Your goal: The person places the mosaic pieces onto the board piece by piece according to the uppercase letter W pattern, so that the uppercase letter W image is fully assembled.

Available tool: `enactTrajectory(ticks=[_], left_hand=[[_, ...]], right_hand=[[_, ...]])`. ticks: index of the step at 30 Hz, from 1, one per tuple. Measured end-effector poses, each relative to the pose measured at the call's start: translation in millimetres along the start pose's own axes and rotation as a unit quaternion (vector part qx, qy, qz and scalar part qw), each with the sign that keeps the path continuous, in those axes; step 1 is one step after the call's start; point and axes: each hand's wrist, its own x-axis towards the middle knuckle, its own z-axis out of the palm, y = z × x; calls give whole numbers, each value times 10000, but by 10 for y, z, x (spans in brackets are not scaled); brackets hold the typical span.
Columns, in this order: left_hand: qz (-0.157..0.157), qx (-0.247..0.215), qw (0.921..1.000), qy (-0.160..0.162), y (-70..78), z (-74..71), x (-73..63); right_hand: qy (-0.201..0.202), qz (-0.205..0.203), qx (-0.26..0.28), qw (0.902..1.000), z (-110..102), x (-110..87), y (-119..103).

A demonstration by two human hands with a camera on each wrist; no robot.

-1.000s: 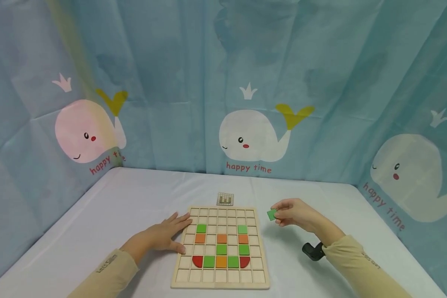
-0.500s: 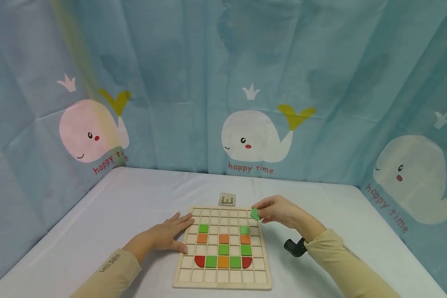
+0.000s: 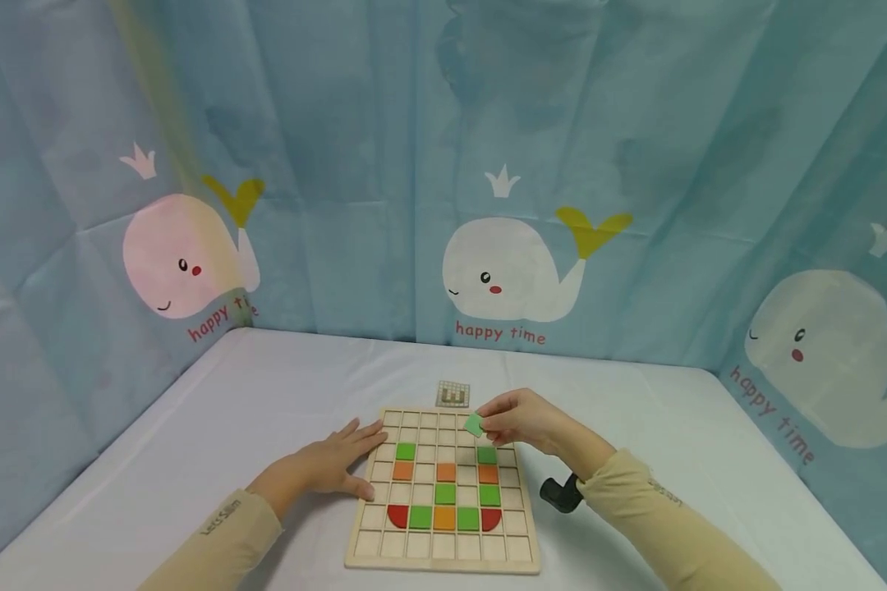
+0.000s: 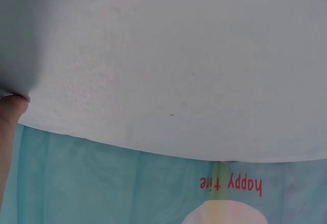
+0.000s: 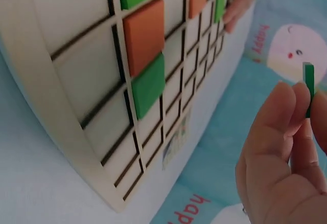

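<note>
My right hand (image 3: 523, 422) pinches a green square tile (image 3: 474, 424) between thumb and fingers, above the far right part of a wooden grid board (image 3: 443, 565). In the right wrist view the tile (image 5: 308, 88) appears edge-on. My left hand (image 3: 333, 464) rests at the board's left edge, fingers spread and thumb on the frame; the left wrist view catches only a fingertip (image 4: 15, 106). Set in the board are several green tiles (image 3: 420, 517), several orange tiles (image 3: 446, 472), and two red rounded pieces (image 3: 397, 515) on the nearer side.
A small card with a grid pattern (image 3: 453, 394) lies just behind the board. A black object (image 3: 560, 494), partly hidden by the right sleeve, is beside the right forearm. White cloth covers the table (image 3: 303, 369); a blue whale-print curtain (image 3: 355, 271) hangs behind it.
My right hand has carried the green tile leftward, from beside the board to over its far right part. The left hand stays at the board's edge. The black object has shifted left along with the right arm.
</note>
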Motion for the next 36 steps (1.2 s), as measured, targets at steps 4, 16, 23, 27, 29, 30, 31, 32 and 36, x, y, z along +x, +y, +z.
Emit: enactTrajectory(ticks=[4, 16, 23, 27, 29, 30, 31, 32, 36], left_hand=[[-13, -2, 10000, -25, -4, -16, -1], [3, 13, 10000, 10, 26, -30, 10], [-55, 79, 10000, -11, 43, -21, 41], [-17, 37, 10000, -5, 47, -12, 59], [-17, 23, 10000, -7, 40, -6, 55], [-7, 26, 10000, -1, 34, -3, 51], [-7, 43, 10000, 7, 26, -2, 46], [-9, 48, 10000, 16, 18, -1, 40], [20, 34, 10000, 60, -10, -5, 23]], right_hand=[[76, 39, -185, 9998, 114, 27, 14], [-155, -37, -522, 9985, 562, 57, 66], [-58, 140, -624, 9979, 667, 109, 67], [-61, 269, -756, 9968, 732, 118, 102], [-58, 303, -812, 9962, 770, 123, 118], [-70, 298, -811, 9962, 790, 129, 125], [-93, 286, -797, 9964, 811, 135, 126], [-126, 281, -790, 9964, 833, 145, 126], [-229, 293, -766, 9964, 910, 182, 110]])
